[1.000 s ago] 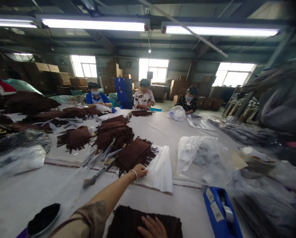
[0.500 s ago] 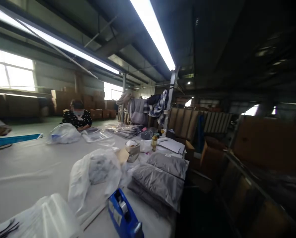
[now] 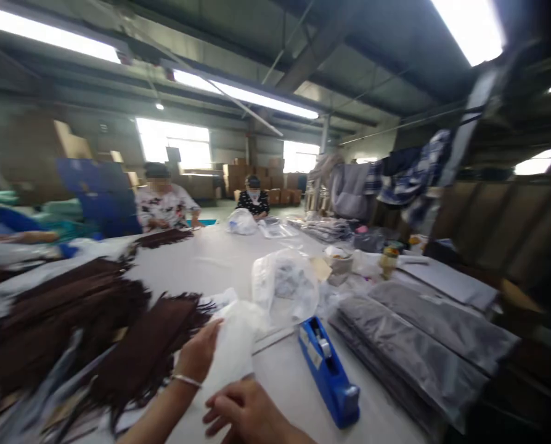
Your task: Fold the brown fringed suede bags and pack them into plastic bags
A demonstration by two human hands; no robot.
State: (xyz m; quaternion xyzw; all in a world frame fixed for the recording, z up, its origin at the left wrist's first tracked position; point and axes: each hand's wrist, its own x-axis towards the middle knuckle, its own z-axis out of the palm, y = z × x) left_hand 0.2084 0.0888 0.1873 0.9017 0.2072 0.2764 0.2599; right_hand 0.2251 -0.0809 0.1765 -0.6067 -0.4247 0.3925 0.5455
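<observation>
Head view, left hand (image 3: 200, 353): seen reaching forward with a bracelet at the wrist, fingers closed on the edge of a clear plastic bag (image 3: 233, 345).
Head view, right hand (image 3: 244, 414): laid low near the bottom edge, fingers loosely spread and gripping nothing, just below the bag's near end.
Bag spot: spread on the white worktop (image 3: 201, 262), right between a brown fringed piece (image 3: 141, 351) and a blue tape dispenser (image 3: 328, 372).
Left side: more brown fringed pieces are heaped up, pretty blurry.
Right side: a stack of grey packed bags (image 3: 418, 345) is lying just beside the dispenser.
Far end: two other people are seated at the worktop, with cartons stacked behind them.
</observation>
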